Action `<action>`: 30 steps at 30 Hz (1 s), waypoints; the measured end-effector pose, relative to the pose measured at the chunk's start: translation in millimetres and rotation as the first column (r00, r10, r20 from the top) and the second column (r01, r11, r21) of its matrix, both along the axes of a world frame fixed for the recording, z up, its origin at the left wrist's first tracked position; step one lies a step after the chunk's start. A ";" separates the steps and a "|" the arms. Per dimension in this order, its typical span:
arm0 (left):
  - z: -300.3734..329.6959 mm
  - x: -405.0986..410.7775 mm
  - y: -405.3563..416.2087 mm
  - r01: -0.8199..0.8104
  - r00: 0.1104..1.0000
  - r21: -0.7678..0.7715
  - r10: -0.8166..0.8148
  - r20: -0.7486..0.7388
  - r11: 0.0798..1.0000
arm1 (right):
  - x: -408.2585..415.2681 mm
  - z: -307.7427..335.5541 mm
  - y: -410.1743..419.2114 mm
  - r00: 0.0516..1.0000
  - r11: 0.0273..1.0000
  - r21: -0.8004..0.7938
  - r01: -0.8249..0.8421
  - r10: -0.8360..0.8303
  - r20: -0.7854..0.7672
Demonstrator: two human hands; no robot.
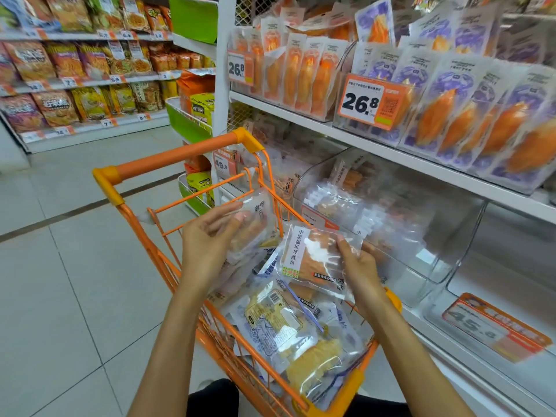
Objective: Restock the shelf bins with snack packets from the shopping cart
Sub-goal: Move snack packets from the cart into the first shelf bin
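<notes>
Head view: over the orange cart (141,164), the left hand (207,239) curls its fingers round one clear snack packet (254,224), and the right hand (359,266) pinches a second packet (313,254) by its right edge. More packets (288,329) fill the cart. A clear shelf bin (391,212) sits just right, part full. Slick film held by an edge could slip and fall. Bin contents are blurred; the left packet's print is unreadable.
</notes>
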State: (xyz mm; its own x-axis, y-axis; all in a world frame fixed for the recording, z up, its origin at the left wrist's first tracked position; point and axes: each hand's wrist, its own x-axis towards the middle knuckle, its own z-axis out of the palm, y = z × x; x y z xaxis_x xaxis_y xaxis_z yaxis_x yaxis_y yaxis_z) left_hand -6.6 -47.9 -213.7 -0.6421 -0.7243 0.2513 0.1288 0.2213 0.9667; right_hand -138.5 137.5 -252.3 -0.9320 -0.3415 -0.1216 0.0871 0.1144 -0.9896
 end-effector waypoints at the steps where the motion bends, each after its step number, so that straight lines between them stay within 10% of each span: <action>1: 3.4 -1.0 1.4 0.041 0.999 0.036 -0.040 -0.015 0.999 | 1.4 2.5 0.7 0.999 1.000 0.013 0.018 -0.018 -0.029; 7: -0.7 -12.4 3.6 0.145 0.988 0.362 -0.152 -0.010 0.921 | 3.0 7.3 3.7 0.986 0.985 -0.031 0.169 -0.169 -0.004; 13: -19.4 -29.7 13.8 0.024 0.998 0.625 -0.056 0.031 0.780 | 7.3 8.4 1.0 0.939 0.964 -0.254 -0.084 0.162 0.304; 18: -32.7 -38.1 30.2 -0.011 0.995 0.777 0.084 -0.054 0.629 | 21.4 0.4 -10.9 0.962 0.980 -0.160 -0.118 0.153 0.228; 24: -31.6 -38.8 57.6 0.102 0.967 0.499 -0.203 0.153 0.860 | 24.3 1.2 -21.6 0.963 0.893 -0.411 0.183 -0.078 0.258; 30: -24.9 -30.6 32.6 -0.022 0.999 0.538 0.003 0.036 0.843 | 22.4 2.0 -14.6 0.998 0.979 -0.199 0.043 -0.034 0.046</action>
State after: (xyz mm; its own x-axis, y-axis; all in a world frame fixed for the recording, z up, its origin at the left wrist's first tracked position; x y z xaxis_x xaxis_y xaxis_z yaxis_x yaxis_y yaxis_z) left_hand -37.2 -15.3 -238.6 -0.6333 -0.7472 -0.2013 0.0957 -0.3338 0.9378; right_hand -116.1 122.8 -250.3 -0.9404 -0.3269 -0.0937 0.1294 -0.0891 -0.9876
